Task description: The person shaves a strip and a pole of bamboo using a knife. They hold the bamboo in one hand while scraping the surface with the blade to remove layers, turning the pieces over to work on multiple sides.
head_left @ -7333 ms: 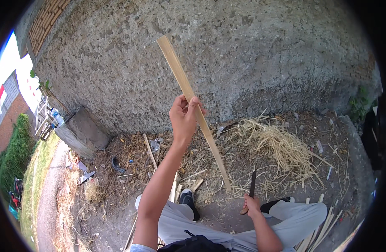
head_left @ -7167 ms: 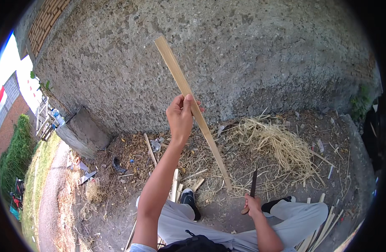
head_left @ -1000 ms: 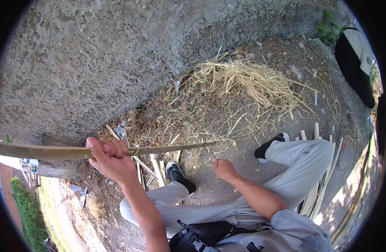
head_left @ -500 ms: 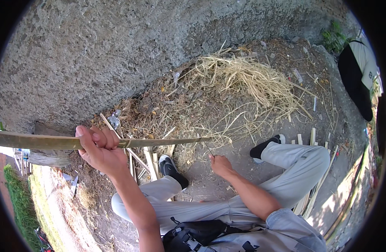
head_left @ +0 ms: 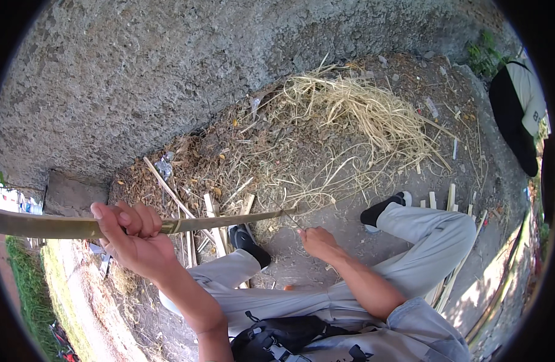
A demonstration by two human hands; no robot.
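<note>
A long bamboo strip runs from the left rim to the middle of the view, its outer face greenish brown. My left hand is closed around it, thumb up, well back from the narrow tip. At that tip, a thin dark tool, probably a knife, meets the strip. My right hand is closed on the tool's near end. The fingers cover its handle, so its exact shape is hard to make out.
A heap of pale bamboo shavings lies ahead, below a rough grey wall. Cut bamboo sticks lie by my left foot, and more sticks by my right leg. At the far right hangs a black and white cloth item.
My left hand and the bamboo strip have moved left and nearer to me. The strip's tip has slid slightly left; my right hand has dropped a little.
</note>
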